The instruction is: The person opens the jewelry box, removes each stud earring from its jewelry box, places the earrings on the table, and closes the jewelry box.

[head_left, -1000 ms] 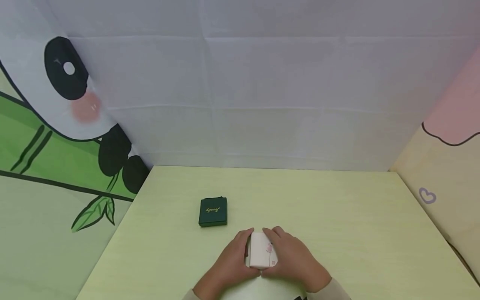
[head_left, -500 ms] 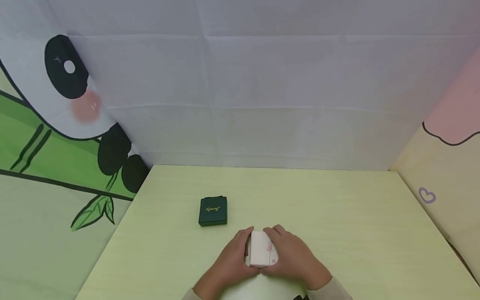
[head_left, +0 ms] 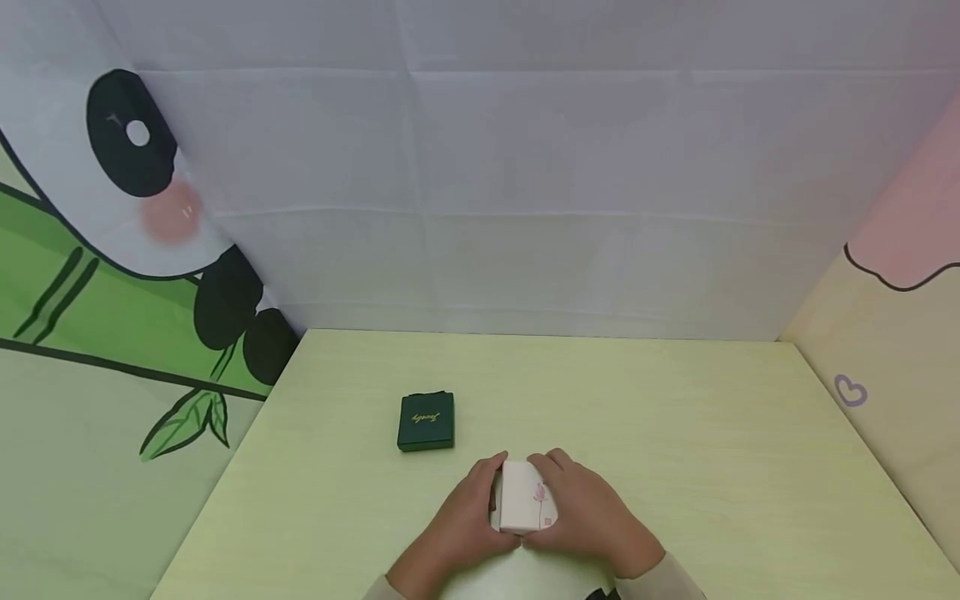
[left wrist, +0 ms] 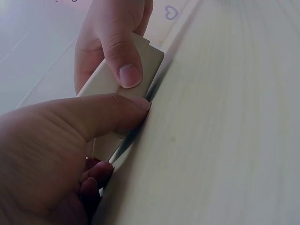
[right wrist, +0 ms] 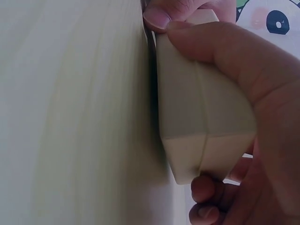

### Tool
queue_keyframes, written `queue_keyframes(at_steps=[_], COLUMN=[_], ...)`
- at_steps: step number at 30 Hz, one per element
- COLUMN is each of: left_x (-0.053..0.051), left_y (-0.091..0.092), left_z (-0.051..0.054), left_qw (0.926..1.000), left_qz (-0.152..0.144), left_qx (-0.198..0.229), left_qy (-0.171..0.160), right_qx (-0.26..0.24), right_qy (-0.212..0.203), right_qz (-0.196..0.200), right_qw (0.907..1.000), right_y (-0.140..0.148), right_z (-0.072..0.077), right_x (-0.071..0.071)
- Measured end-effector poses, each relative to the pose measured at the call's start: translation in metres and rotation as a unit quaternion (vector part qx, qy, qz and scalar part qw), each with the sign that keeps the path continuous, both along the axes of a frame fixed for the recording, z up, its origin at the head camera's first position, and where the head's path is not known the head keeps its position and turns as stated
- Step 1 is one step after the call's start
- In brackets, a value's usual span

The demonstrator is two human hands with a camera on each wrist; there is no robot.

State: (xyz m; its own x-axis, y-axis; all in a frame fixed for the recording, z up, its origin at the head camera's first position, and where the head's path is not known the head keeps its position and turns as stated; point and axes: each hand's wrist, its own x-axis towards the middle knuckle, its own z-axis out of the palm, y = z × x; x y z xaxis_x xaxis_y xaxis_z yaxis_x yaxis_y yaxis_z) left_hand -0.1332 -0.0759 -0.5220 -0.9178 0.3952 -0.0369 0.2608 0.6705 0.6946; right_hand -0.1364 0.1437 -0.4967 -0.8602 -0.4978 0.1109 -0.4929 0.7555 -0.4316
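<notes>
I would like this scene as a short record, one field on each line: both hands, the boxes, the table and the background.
left hand: grips the white box from its left
right hand: grips the same box from its right
white box: pink flower print on top
green box: lies farther away and to the left, untouched, gold lettering
table: pale, wood-grained
background: pale cloth; cartoon face at left; purple heart at right

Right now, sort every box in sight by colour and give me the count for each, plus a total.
White box: 1, gripped between the left hand and the right hand
Dark green box: 1, on the table
Total: 2
</notes>
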Motion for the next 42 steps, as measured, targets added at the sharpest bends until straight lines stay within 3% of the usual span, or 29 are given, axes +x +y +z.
queue_keyframes(at_steps=[25,35,42], left_x=[-0.01,-0.014,-0.018], left_y=[0.011,0.016,0.019], left_z=[0.001,0.002,0.003], left_qw=[0.9997,0.9999,0.9998], left_qz=[0.012,0.013,0.018], left_qx=[0.004,0.008,0.011], left_qy=[-0.021,0.004,0.004], right_qx=[-0.009,-0.017,-0.017], right_qy=[0.002,-0.008,-0.001], right_qz=[0.016,0.02,0.031], right_qw=[0.9998,0.9996,0.9994], right_y=[0.013,0.022,0.027], right_z=[0.009,0.013,0.017], right_x=[-0.015,-0.022,-0.028])
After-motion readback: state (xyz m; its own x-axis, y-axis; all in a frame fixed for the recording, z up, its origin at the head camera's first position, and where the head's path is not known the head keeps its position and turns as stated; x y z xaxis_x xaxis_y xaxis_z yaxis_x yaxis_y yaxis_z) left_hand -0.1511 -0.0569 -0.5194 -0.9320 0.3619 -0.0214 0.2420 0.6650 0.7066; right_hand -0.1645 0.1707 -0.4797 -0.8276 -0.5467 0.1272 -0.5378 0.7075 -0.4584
